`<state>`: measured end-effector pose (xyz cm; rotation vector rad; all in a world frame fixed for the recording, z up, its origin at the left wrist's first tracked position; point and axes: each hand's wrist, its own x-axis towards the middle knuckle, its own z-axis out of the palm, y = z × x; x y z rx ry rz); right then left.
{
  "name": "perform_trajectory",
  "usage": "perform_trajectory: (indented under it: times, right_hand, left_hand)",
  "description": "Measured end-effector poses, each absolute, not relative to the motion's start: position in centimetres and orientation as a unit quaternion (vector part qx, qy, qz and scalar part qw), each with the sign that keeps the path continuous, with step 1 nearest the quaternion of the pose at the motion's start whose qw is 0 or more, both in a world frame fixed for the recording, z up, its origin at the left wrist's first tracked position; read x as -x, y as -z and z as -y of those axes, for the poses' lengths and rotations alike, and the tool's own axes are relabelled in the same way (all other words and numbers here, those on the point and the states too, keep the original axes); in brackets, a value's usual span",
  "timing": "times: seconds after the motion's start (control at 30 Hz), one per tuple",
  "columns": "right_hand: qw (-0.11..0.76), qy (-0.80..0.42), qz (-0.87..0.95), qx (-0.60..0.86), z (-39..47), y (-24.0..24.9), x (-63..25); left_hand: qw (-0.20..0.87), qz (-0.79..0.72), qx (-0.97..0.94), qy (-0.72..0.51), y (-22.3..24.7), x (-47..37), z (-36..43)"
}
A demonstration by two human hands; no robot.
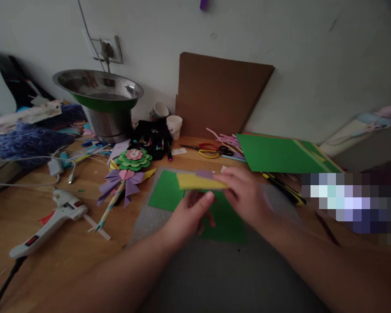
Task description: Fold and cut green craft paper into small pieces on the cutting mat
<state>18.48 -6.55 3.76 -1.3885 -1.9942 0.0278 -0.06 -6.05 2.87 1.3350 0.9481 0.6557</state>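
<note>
A folded-looking yellow paper piece (200, 181) with a small purple paper bit (204, 174) on its upper edge is held above the work mat. My right hand (246, 193) pinches its right end. Below it is my left hand (190, 215), its fingers curled against the lower edge and the thumb pointing right; part of this grip is hidden and blurred. Under my hands lie a green paper sheet (226, 221) and, to the left, another green paper piece (164, 191), both on the grey mat (138, 228).
On the left are a glue gun (48, 224), a paper flower wand (125, 174) and a steel basin (101, 93). Scissors (208, 150), paper cups (174, 126) and brown cardboard (218, 95) stand behind. Green sheets (270, 152) and a yellow-black cutter (283, 189) lie right.
</note>
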Motion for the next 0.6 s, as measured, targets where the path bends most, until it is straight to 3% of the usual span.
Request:
perform_trajectory:
  times: [0.07,0.17,0.33,0.6]
  right_hand:
    - [0.271,-0.008,0.835,0.479,8.6,-3.0,-17.5]
    - [0.207,-0.075,0.878,0.426,9.5,-2.7,-17.6]
    - [0.293,-0.095,0.696,0.649,4.6,-1.5,-21.5]
    - [0.141,-0.161,0.594,0.776,-3.5,2.3,-26.2]
  left_hand:
    - [0.681,-0.468,-0.468,-0.313,-2.4,-0.4,5.9]
    - [0.646,-0.533,-0.423,-0.345,-1.8,-0.7,5.4]
    - [0.632,-0.549,-0.421,-0.351,-1.9,-0.6,4.7]
    - [0.630,-0.565,-0.426,-0.320,-1.6,-0.5,4.6]
